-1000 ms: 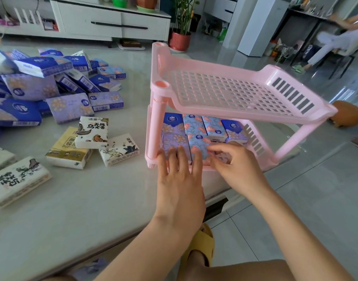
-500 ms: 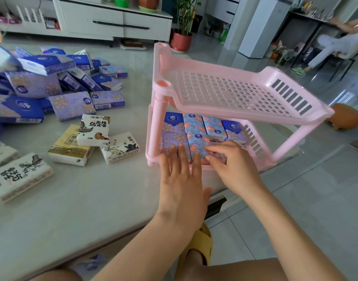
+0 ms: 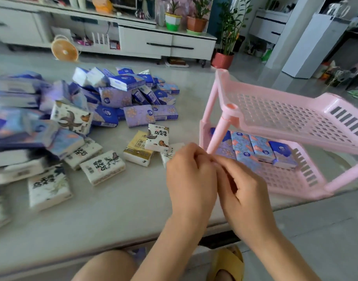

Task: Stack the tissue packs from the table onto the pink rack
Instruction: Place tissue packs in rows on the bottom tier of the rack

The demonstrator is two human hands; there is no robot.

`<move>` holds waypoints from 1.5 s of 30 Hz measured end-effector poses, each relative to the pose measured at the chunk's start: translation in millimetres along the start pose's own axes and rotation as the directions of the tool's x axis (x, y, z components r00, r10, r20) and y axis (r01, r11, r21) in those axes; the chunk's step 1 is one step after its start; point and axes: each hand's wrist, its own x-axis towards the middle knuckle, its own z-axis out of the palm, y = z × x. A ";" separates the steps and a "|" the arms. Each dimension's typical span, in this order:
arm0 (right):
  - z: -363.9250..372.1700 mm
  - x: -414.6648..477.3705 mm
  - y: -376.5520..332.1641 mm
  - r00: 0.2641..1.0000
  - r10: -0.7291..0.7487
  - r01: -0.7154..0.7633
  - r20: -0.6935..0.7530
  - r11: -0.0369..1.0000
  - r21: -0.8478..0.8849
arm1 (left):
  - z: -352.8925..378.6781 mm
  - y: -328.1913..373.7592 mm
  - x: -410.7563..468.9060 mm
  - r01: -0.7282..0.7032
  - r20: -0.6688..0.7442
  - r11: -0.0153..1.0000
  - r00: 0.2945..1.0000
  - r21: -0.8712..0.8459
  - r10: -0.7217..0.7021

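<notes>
I am seeing the loose tissue packs [image 3: 113, 98] lying heaped across the left of the table [image 3: 113, 209], the white ones nearest. Right of them, a white pack [image 3: 172, 152] is sitting partly hidden behind the left hand [image 3: 191, 177]. Its curled fingers are meeting those of the right hand [image 3: 243, 191]; I cannot tell whether they are pinching anything. Both are blocking the near-left corner of the pink rack [image 3: 275, 122], where a row of packs [image 3: 253, 149] is lying on the lower shelf.

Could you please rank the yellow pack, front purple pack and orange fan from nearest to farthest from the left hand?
1. Yellow pack, just left of the left hand.
2. Front purple pack, farther back on the table.
3. Orange fan, far back left.
</notes>
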 end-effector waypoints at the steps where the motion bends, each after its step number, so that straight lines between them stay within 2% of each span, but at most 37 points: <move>1: 10.5 2.8 -6.5 1.000 -0.023 0.022 0.015 1.000 0.018 | -8.5 0.1 9.0 0.043 -0.079 0.998 0.996 -0.038 -0.045; 5: 52.3 18.0 -24.9 0.990 -0.071 0.064 0.122 0.996 0.065 | -37.3 -4.5 37.6 0.124 -0.244 0.983 0.957 -0.137 -0.155; 8: 83.9 29.6 -37.0 0.975 -0.074 0.059 0.209 0.995 0.078 | -56.2 -8.2 49.6 0.099 -0.357 0.981 0.921 -0.169 -0.155; 11: 112.5 45.2 -50.4 0.975 -0.071 0.041 0.211 0.988 0.147 | -81.2 -11.7 62.5 0.087 -0.501 0.971 0.844 -0.223 -0.191; 13: 130.9 55.7 -60.2 0.978 -0.063 0.035 0.201 0.989 0.144 | -100.5 -16.8 68.1 0.096 -0.619 0.959 0.745 -0.268 -0.247; 16: 155.2 66.9 -80.3 0.966 -0.047 -0.001 0.254 0.982 0.186 | -125.7 -24.2 72.8 0.117 -0.789 0.934 0.506 -0.338 -0.348; 18: 169.1 72.8 -91.8 0.941 -0.047 -0.028 0.335 0.976 0.216 | -137.3 -23.5 76.9 0.103 -0.843 0.936 0.411 -0.337 -0.348; 21: 190.5 80.4 -98.6 0.889 -0.032 0.010 0.456 0.999 0.052 | -151.6 -24.3 84.4 0.215 -0.840 0.935 0.415 -0.283 -0.350; 23: 200.8 80.5 -101.6 0.870 -0.039 0.102 0.491 0.990 -0.101 | -159.6 -29.3 87.6 0.328 -0.785 0.904 0.466 -0.275 -0.408; 26: 210.5 76.1 -100.2 0.913 -0.144 0.228 0.381 0.956 -0.186 | -163.2 -33.8 88.3 0.431 -0.711 0.887 0.570 -0.168 -0.412; 28: 210.8 76.6 -99.7 0.919 -0.153 0.235 0.363 0.952 -0.194 | -163.7 -31.6 87.6 0.433 -0.705 0.883 0.569 -0.182 -0.424; 31: 208.4 82.1 -106.7 0.893 -0.148 0.223 0.425 0.966 -0.130 | -168.4 -31.7 88.1 0.383 -0.728 0.872 0.497 -0.304 -0.472; 35: 212.7 90.8 -115.0 0.830 -0.143 0.235 0.540 0.966 -0.105 | -173.0 -30.5 88.2 0.200 -0.728 0.840 0.425 -0.505 -0.538; 39: 221.0 93.7 -111.6 0.817 -0.115 0.180 0.565 0.982 -0.060 | -172.8 -30.5 89.8 0.089 -0.704 0.801 0.425 -0.593 -0.569; 45: 218.6 88.4 -108.7 0.870 -0.088 0.047 0.486 0.994 0.096 | -169.3 -34.2 87.6 0.031 -0.711 0.801 0.439 -0.598 -0.549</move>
